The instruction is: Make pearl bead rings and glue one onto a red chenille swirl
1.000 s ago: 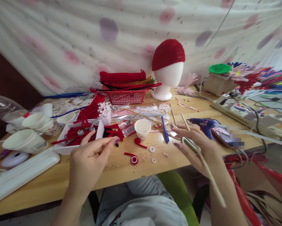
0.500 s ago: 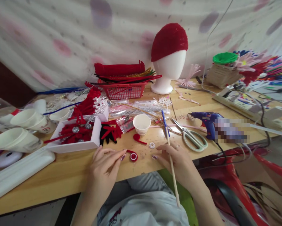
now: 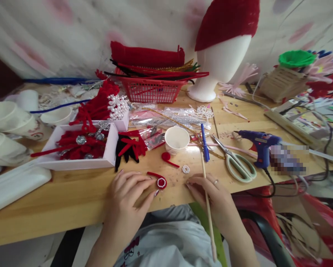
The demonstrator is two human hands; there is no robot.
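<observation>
A red fuzzy coil with a ring of white pearl beads (image 3: 161, 183) lies flat on the table. My left hand (image 3: 131, 194) rests beside it with thumb and fingers apart, the tips at the coil's left edge. My right hand (image 3: 209, 194) holds a thin pale wooden stick (image 3: 209, 211) that slants across its back, while thumb and forefinger come together above the table. Between the hands sits a loose ring of pearl beads (image 3: 185, 169). A second red coil with a straight tail (image 3: 169, 159) lies just behind, in front of a white paper cup (image 3: 177, 139).
To the right are a blue pen (image 3: 205, 142), scissors (image 3: 240, 163) and a blue glue gun (image 3: 262, 146). White boxes (image 3: 80, 165) of red pieces stand left. Behind are a red basket (image 3: 152, 91) and a foam head (image 3: 220, 61) with a red cap.
The view has shifted lower and closer. My left thumb and fingers have moved from the coil's tail to its left edge and spread. My right hand still has the stick.
</observation>
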